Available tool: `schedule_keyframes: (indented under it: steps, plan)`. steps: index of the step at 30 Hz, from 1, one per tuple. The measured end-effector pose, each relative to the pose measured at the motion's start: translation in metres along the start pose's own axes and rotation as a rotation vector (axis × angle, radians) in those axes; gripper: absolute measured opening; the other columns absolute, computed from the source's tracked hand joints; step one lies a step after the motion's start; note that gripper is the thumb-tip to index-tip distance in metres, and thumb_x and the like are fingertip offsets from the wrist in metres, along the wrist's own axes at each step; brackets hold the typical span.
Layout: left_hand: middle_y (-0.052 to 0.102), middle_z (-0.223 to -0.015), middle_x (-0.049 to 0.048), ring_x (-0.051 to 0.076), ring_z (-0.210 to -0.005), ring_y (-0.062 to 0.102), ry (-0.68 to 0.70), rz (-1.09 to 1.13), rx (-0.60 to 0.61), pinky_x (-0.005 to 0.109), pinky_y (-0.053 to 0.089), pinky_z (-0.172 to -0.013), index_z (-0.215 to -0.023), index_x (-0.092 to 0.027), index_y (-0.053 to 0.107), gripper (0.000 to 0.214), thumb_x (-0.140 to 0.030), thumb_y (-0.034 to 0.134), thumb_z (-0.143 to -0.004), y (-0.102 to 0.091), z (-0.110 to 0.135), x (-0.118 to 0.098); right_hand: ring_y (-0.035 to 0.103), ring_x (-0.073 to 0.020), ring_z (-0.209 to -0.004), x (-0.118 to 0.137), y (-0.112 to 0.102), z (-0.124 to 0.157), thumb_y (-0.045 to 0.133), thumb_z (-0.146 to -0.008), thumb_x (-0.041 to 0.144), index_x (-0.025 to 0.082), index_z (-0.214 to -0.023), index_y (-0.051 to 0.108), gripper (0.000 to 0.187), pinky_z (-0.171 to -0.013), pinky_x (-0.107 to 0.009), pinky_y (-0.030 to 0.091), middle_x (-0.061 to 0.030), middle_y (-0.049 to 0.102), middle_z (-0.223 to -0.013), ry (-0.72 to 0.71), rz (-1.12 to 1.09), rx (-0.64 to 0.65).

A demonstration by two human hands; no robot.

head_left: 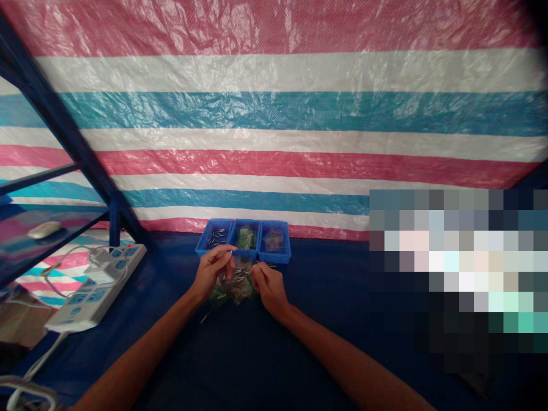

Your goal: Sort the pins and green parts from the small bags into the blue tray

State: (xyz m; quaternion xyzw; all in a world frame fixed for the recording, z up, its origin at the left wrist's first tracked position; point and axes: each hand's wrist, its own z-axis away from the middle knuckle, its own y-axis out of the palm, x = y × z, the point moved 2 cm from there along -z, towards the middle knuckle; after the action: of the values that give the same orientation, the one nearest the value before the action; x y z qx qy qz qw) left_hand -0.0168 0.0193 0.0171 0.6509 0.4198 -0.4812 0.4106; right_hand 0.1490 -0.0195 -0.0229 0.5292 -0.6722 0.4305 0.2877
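Note:
Both of my hands meet over a small clear plastic bag (237,279) holding metal parts and green bits, on the dark blue table (240,348). My left hand (213,269) pinches the bag's upper left edge. My right hand (268,285) pinches its right side, fingers closed. Just behind the bag stand three blue bins side by side: the left bin (213,237) holds metal pins, the middle bin (245,237) green pieces, the right bin (274,240) brownish pieces in clear wrap.
A white power strip (96,279) with plugs and cables lies at the table's left. A dark blue shelf frame (64,123) rises on the left, with a pale oval object (44,229) on a shelf. A striped tarp (274,114) backs the table. A blurred patch covers the right.

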Motion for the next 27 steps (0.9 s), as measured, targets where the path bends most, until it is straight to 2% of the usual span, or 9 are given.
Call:
schedule_keyframes:
  steps: [4, 10, 27]
  plan:
    - [0.059, -0.062, -0.0029, 0.008, -0.044, 0.053, 0.023, -0.078, -0.024, 0.020, 0.041, -0.045, -0.104, -0.015, 0.059, 0.030, -0.032, 0.065, -0.080, 0.0008, 0.0009, 0.0024, 0.047, -0.0103, -0.056, -0.0005, 0.0001, -0.0002, 0.033, -0.097, 0.034, 0.018, -0.075, 0.055, 0.035, -0.056, -0.020, 0.034, 0.0025, 0.048, -0.060, -0.007, -0.012, -0.009]
    - [0.062, -0.065, -0.0011, 0.008, -0.045, 0.053, 0.051, -0.135, -0.035, 0.020, 0.042, -0.045, -0.086, -0.014, 0.058, 0.020, -0.030, 0.068, -0.078, -0.0014, 0.0004, 0.0046, 0.046, -0.0101, -0.056, -0.0006, 0.0002, 0.0002, 0.034, -0.097, 0.033, 0.018, -0.075, 0.055, 0.034, -0.056, -0.020, 0.033, 0.0029, 0.047, -0.059, -0.007, -0.014, -0.011]
    - [0.066, -0.068, 0.0011, 0.009, -0.044, 0.054, 0.051, -0.231, 0.003, 0.021, 0.043, -0.047, -0.087, -0.012, 0.061, 0.023, -0.032, 0.068, -0.078, 0.0001, 0.0006, 0.0053, 0.047, -0.0105, -0.056, 0.0014, -0.0008, -0.0008, 0.035, -0.097, 0.032, 0.018, -0.075, 0.055, 0.032, -0.056, -0.021, 0.034, 0.0026, 0.048, -0.059, -0.015, -0.015, -0.017]
